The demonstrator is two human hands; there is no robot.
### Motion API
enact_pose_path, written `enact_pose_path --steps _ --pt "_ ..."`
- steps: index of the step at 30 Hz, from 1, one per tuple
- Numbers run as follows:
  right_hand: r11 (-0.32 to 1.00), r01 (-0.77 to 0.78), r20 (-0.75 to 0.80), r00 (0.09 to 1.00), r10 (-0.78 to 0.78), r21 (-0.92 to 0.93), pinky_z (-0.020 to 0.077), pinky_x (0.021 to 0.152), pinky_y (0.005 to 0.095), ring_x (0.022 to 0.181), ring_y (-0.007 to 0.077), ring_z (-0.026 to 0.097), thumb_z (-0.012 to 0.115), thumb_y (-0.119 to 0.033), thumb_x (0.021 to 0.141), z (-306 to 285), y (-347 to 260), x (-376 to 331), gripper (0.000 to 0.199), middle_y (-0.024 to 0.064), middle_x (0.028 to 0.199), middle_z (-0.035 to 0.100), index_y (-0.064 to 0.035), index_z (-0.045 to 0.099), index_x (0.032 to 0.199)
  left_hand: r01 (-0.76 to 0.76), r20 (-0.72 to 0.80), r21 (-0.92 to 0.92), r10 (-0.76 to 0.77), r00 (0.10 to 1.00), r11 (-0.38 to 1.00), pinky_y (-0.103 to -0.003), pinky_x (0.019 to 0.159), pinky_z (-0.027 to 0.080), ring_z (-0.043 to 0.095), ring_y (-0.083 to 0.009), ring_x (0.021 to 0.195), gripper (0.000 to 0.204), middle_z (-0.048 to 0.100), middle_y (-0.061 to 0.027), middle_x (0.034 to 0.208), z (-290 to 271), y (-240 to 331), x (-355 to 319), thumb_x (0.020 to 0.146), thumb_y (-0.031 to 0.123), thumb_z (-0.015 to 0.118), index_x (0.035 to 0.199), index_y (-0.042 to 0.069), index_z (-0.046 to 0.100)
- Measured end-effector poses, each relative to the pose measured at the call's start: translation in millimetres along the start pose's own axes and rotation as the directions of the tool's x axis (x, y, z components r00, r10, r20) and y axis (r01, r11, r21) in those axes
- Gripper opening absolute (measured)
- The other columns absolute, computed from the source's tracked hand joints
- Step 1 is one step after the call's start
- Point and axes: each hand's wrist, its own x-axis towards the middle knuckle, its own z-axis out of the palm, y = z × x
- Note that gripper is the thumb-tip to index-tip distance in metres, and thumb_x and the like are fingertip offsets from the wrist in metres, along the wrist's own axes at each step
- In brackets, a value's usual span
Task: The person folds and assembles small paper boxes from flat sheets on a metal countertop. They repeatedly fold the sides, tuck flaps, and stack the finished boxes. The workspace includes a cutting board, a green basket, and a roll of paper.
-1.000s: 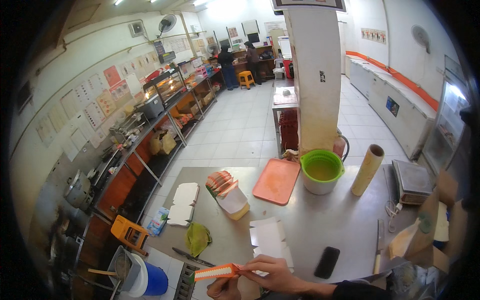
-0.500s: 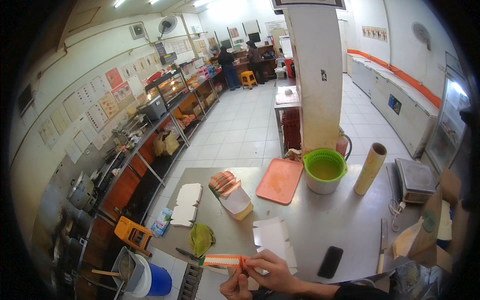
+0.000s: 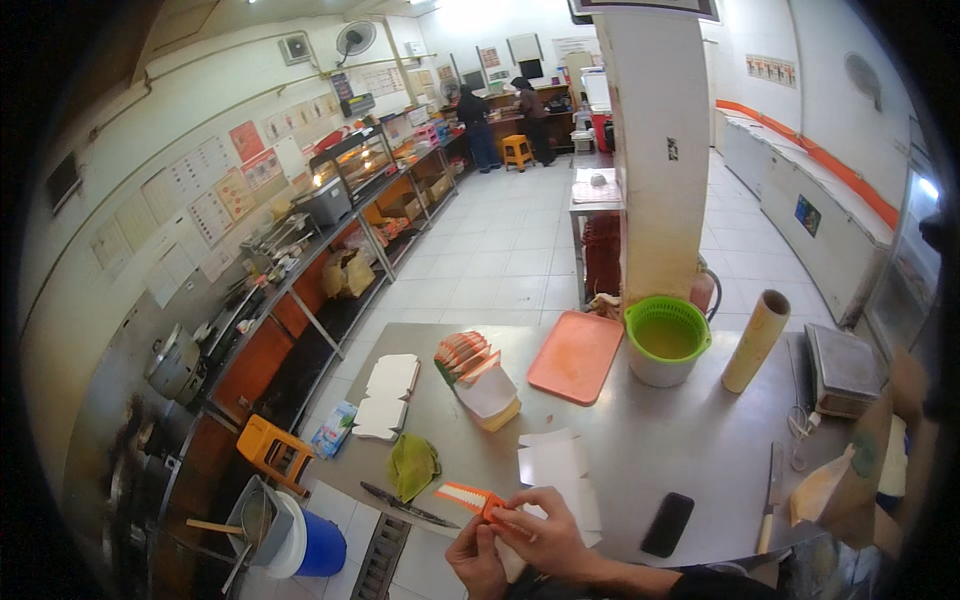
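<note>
Near the table's front edge, both hands are closed on a small orange-and-white paper food carton (image 3: 470,497), partly folded, with a zigzag white edge. My left hand (image 3: 478,565) pinches its lower end from below. The fingers of my right hand (image 3: 545,530) grip the same end from the right, hiding part of it. Just beyond the right hand lies an unfolded white cardboard box (image 3: 550,458). A dark knife (image 3: 405,502) rests at the table edge to the left, beside a crumpled green cloth (image 3: 413,466). A stack of orange-and-white cartons (image 3: 468,355) stands farther back.
On the steel table (image 3: 610,440) are flat white box blanks (image 3: 385,397), a pink tray (image 3: 575,357), a green basket in a pail (image 3: 667,335), a yellowish roll (image 3: 755,342), a scale (image 3: 842,365), a phone (image 3: 667,525) and a wooden-handled knife (image 3: 770,495). Two people stand far back.
The carton has turned in my hands: its green end no longer shows and it slants more. Both hands stay on it. The whole view has shifted slightly.
</note>
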Motion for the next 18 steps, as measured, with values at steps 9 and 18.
enact_pose_path --steps 9,18 --pt "0.985 -0.097 0.145 0.986 0.077 0.141 0.0588 0.081 0.0377 0.093 0.0295 0.07 0.077 -0.006 0.091 -16.5 -3.4 1.7 0.024 0.0138 0.108 0.069 -0.003 0.073 0.114 -0.214 0.137 0.391 0.174 0.975 0.895 -0.033 0.091 0.058 0.073 -0.0177 0.099 0.015 0.077 -0.0107 0.106 -23.8 -1.5 3.1 0.095 -0.004 0.073 0.111 -0.003 0.075" --pt "0.998 -0.022 0.106 0.994 0.015 0.065 0.0586 0.078 0.0365 0.091 0.0282 0.071 0.078 -0.007 0.091 -1.8 1.6 -0.7 0.019 0.0113 0.101 0.07 -0.0008 0.072 0.108 -0.056 0.043 0.156 0.049 0.998 0.986 -0.033 0.095 0.056 0.071 -0.0185 0.104 0.018 0.075 -0.0129 0.112 -33.7 -21.5 -3.2 0.099 -0.002 0.07 0.116 -0.006 0.073"
